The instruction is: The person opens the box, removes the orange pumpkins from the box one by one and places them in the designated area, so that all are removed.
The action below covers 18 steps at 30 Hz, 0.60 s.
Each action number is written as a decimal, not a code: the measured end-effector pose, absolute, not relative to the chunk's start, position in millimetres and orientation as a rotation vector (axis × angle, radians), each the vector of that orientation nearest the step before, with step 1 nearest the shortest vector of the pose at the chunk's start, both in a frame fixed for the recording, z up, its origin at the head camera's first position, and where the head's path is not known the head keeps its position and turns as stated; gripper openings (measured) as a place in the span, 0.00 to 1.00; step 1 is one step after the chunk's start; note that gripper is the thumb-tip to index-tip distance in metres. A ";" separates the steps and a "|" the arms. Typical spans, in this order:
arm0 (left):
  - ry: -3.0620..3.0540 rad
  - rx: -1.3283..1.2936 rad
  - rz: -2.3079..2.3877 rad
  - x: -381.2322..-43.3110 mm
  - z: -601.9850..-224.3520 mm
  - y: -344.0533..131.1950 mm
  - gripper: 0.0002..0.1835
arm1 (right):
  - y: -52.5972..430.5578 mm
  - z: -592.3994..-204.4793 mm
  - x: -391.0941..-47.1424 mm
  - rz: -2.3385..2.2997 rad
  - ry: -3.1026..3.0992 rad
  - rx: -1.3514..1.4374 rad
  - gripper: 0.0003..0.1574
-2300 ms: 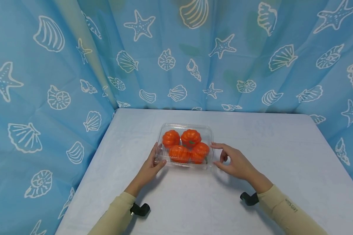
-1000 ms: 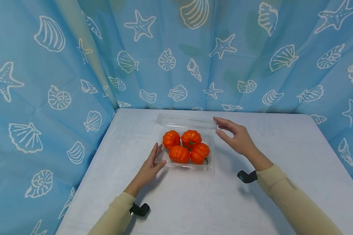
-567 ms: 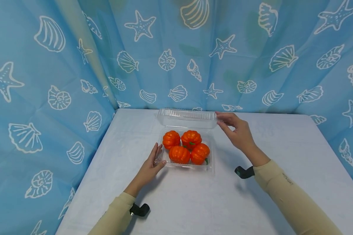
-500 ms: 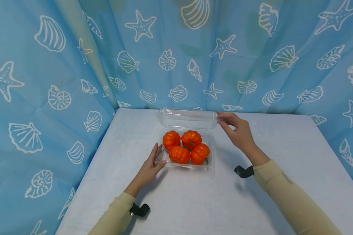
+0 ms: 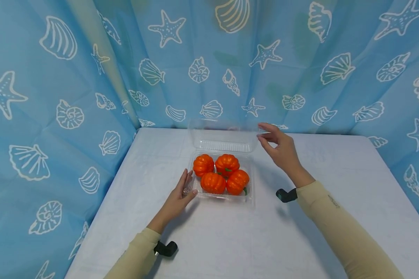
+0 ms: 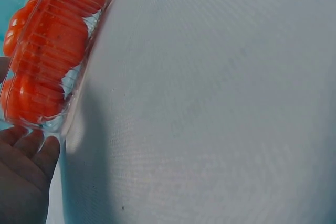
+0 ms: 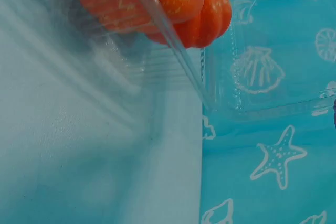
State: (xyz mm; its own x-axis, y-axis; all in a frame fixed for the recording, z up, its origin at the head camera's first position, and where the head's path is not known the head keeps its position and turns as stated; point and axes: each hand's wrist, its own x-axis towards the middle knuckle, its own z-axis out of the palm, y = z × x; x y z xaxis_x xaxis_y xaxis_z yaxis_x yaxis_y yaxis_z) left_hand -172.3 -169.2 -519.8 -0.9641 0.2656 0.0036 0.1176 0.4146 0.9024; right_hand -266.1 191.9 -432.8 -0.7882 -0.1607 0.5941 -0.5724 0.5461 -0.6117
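Note:
A clear plastic clamshell container point(image 5: 250, 186) sits on the table with its hinged lid point(image 5: 223, 136) raised at the back. Inside lie several small orange pumpkins point(image 5: 213, 183) with green stems. My left hand point(image 5: 177, 198) holds the container's left end, thumb at the front corner and fingers along the side. In the left wrist view the left hand's fingers point(image 6: 44, 153) touch the container's end wall. My right hand point(image 5: 278, 147) pinches the lid's right edge between thumb and fingers. The right wrist view shows the lid's edge point(image 7: 176, 51) but little of the hand.
A white cloth covers the table point(image 5: 209, 240). Blue curtains point(image 5: 286, 69) with white shells and starfish hang behind it and on both sides. A black wrist mount point(image 5: 167, 248) is on the left wrist and another wrist mount point(image 5: 286, 195) on the right.
The lid has swung up and back from over the pumpkins to nearly upright. My right hand rose and moved away from me with it. My left hand stayed in place.

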 end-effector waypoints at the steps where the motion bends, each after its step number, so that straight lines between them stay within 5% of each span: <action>1: 2.522 0.344 1.590 -172.1 -519.4 -169.2 0.47 | 191.6 -433.4 -268.5 1.167 -2.324 0.598 0.33; 9: 2.528 0.343 1.585 -172.2 -520.0 -169.1 0.47 | 190.2 -440.5 -284.3 1.088 -2.457 0.574 0.53; 18: 2.542 0.339 1.571 -170.9 -519.9 -169.3 0.47 | 183.2 -438.2 -296.0 0.949 -2.555 0.464 0.58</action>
